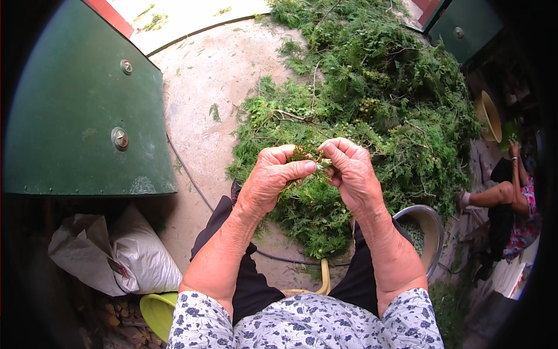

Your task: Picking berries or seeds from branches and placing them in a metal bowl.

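Both hands meet in front of me, over the near edge of a big heap of cut evergreen branches [372, 116]. Between thumb and fingers, my left hand [273, 174] grips an evergreen sprig [301, 153] with some browned tips. My right hand [353, 171] is closed in a pinch at a small cluster of pale green seed cones [323, 166] on that sprig, touching the left fingertips. Part of the sprig is hidden behind the fingers. Close to my right knee stands a metal basin [437, 244] holding many small green cones [414, 235].
A green metal door [70, 116] stands at left, with a white sack [148, 256] and a yellow-green basin [157, 314] below it. A dark cable [189, 168] crosses the concrete floor. Another person [517, 203] sits at right near a tan basin [489, 116].
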`<act>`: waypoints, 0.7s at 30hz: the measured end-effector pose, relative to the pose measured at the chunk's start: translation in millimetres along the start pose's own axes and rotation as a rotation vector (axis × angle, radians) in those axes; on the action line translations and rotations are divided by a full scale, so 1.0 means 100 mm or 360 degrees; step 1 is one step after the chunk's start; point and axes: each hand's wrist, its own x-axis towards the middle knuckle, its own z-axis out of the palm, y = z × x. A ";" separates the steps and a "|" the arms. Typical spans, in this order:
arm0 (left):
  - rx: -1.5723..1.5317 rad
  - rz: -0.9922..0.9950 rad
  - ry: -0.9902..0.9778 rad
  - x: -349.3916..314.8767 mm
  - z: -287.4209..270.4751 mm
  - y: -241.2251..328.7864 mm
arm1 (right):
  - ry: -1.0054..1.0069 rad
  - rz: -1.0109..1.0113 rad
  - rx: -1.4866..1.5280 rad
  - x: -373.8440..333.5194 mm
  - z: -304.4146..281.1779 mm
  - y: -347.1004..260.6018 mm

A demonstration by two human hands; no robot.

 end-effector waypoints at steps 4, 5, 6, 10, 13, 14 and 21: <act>-0.0099 0.0014 -0.0073 -0.02 -0.05 -0.02 | 0.0050 0.0003 0.0492 0.11 -0.17 -0.01; -0.0099 0.0016 -0.0073 -0.02 -0.05 -0.03 | -0.0035 -0.0092 0.0506 0.16 -0.21 -0.03; -0.0100 0.0049 0.0000 -0.01 -0.05 -0.03 | -0.0023 -0.0100 0.0469 0.15 -0.17 -0.09; -0.0091 0.0149 0.0098 0.00 -0.04 -0.01 | -0.0015 0.0038 0.0490 0.07 -0.08 -0.16; -0.0068 0.0175 0.0142 0.00 -0.05 0.00 | -0.0108 0.0041 0.0305 0.03 -0.06 -0.10; -0.0053 0.0176 0.0157 -0.01 -0.05 0.00 | -0.0017 0.0021 0.0197 0.00 -0.01 -0.09; -0.0038 0.0115 0.0093 0.00 -0.03 -0.01 | -0.0091 -0.0014 -0.0165 0.01 -0.01 -0.02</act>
